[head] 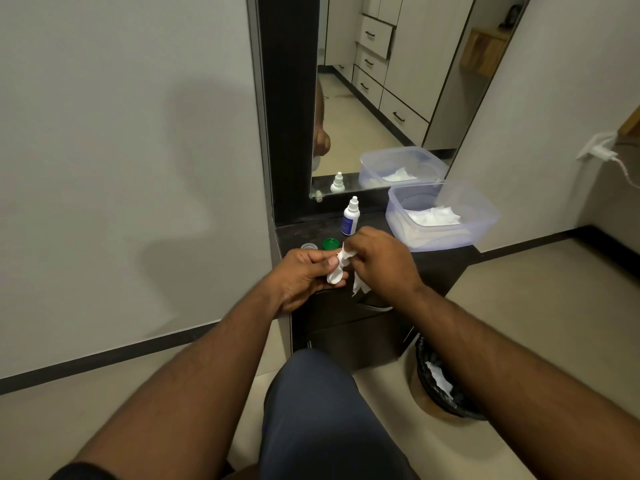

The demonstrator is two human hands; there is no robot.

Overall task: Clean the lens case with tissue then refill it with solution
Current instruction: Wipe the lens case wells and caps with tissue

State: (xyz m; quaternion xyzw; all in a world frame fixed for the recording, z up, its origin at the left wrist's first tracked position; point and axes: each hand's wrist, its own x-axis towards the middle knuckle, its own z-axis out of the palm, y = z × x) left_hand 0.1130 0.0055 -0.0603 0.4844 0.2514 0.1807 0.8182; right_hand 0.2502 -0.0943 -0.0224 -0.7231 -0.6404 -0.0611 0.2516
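Cradling the white lens case (335,277) in the curled left hand (304,277) above the dark counter (436,261), steadied for wiping, right hand (379,263) pinching tissue (344,258) into it (caps (330,243) off, solution bottle (349,218) behind).

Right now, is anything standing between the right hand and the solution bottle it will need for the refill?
Nothing visible does. The solution bottle stands upright just behind the right hand, with bare counter between. That hand is busy, though, pinching the tissue against the lens case, which the left hand holds.
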